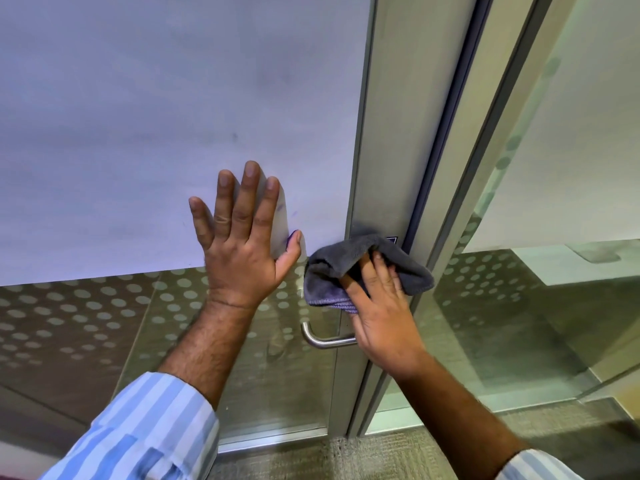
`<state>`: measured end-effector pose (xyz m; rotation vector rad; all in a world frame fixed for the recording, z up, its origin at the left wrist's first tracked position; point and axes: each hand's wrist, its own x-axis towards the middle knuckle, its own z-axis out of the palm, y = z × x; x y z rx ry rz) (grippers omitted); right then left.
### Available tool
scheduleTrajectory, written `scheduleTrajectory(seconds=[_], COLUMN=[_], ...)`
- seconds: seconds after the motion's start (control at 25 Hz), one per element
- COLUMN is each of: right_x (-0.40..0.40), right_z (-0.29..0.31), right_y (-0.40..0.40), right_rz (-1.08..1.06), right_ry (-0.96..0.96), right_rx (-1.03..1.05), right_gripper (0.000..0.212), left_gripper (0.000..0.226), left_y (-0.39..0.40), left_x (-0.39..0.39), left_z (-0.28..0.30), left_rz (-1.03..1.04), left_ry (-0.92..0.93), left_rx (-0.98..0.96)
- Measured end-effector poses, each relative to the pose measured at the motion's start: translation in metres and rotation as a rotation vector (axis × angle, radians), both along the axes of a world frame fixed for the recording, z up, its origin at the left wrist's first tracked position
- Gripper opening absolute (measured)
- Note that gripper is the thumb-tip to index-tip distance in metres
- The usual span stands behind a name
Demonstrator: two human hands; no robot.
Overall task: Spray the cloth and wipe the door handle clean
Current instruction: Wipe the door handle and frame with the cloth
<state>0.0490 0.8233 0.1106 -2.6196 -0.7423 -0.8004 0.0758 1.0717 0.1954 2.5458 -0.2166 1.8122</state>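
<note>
Frosted glass fills the door [173,98], its lower part dotted and hard to see through. Part of the metal frame [381,150] is hidden behind the grey cloth [332,268]. Spread flat, fingers apart, the left hand [242,237] presses on the glass. To its right the right hand [381,306] pins the bunched cloth against the frame. Just below, the steel door handle [322,341] has its inner end covered by that hand.
</note>
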Motion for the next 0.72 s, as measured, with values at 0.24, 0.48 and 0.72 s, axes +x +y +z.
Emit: scheduleTrajectory(seconds=[0.24,0.48,0.72], right_x=[-0.025,-0.056,-0.061], right_z=[-0.009,0.023,0.08], right_y=[-0.041,-0.03,-0.004], right_rz=[0.179,0.189,0.18], right_ry=[0.279,0.689,0.044], right_rx=[-0.15,1.001,1.839], right_gripper=[0.053,0.036,0.037], left_gripper=[0.088,0.084,0.082], left_y=[-0.001,-0.001,-0.001], left_x=[-0.002,-0.003,-0.001], left_z=[0.002,0.002,0.001], left_rz=[-0.012,-0.01,0.01], left_ry=[0.01,0.017,0.004], left_rx=[-0.004,-0.007,0.006])
